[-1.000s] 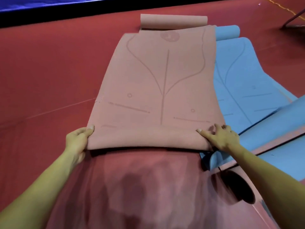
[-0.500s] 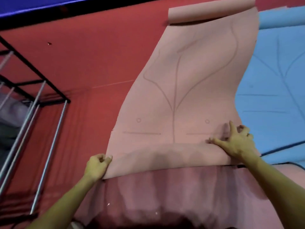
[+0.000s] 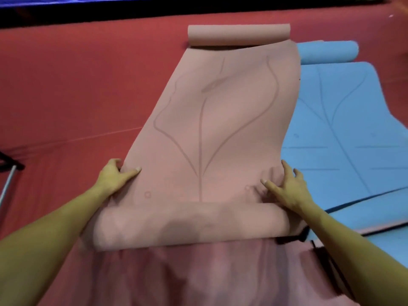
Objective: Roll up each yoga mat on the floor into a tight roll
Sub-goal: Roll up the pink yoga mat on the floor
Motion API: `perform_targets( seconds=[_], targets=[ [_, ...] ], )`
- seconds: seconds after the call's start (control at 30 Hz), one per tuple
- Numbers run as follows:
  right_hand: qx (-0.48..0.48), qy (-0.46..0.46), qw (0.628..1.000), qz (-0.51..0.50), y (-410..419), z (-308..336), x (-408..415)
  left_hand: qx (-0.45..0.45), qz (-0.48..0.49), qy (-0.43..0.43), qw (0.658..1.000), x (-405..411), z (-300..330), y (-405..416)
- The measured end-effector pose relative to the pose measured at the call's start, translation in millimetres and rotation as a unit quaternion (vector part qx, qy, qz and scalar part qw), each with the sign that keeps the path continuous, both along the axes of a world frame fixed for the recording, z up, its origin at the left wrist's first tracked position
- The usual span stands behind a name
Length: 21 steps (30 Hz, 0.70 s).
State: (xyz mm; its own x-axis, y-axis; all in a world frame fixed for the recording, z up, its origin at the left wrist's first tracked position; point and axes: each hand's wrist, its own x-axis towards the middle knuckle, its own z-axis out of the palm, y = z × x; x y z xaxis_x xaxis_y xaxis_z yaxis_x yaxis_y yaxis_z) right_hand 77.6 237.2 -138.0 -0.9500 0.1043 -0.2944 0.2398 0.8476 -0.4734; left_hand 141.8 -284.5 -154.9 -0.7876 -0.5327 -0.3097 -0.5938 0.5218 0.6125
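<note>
A pink yoga mat [image 3: 216, 120] with curved line markings lies stretched away from me on the red floor. Its near end is wound into a roll [image 3: 189, 226] across the bottom of the view, and its far end curls up too [image 3: 238, 34]. My left hand [image 3: 114, 175] grips the mat's left edge, thumb on top, fingers curled round the edge. My right hand [image 3: 287, 188] rests on the mat near its right edge with fingers spread and straight. A blue yoga mat [image 3: 344, 133] lies unrolled to the right, its far end curled.
The red floor [image 3: 77, 96] stretches to the left and far side. A metal rack leg [image 3: 8, 180] shows at the left edge. Another blue mat edge [image 3: 375, 215] overlaps at the right. Pink cloth [image 3: 198, 274] covers the bottom of the view.
The near roll has grown thicker. Both hands have moved off the roll and forward onto the flat part of the mat. The view has swung back to the right.
</note>
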Motion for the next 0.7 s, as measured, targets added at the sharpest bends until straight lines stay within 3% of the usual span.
perform_targets(
  seconds=[0.2,0.3,0.43,0.53,0.7],
  targets=[
    [0.004,-0.019,1.0,-0.019,0.5,-16.0,-7.2,0.106,0.19,0.034,0.975,-58.6,-15.1,-1.5],
    [-0.019,-0.003,0.998,-0.054,1.6,-21.6,-17.9,0.162,0.184,0.092,0.965,-67.0,-5.3,-1.9],
    [-0.158,0.001,0.975,-0.159,1.8,-0.8,-38.9,0.127,0.168,0.176,0.962,-54.2,1.6,-11.6],
    [-0.191,-0.001,0.969,-0.157,-18.5,15.2,-50.8,0.104,0.188,0.185,0.959,-22.9,-2.3,-24.8],
    [-0.283,0.103,0.944,-0.134,-104.4,30.0,-68.7,0.043,0.255,0.151,0.954,63.3,-26.1,-49.3]
  ],
)
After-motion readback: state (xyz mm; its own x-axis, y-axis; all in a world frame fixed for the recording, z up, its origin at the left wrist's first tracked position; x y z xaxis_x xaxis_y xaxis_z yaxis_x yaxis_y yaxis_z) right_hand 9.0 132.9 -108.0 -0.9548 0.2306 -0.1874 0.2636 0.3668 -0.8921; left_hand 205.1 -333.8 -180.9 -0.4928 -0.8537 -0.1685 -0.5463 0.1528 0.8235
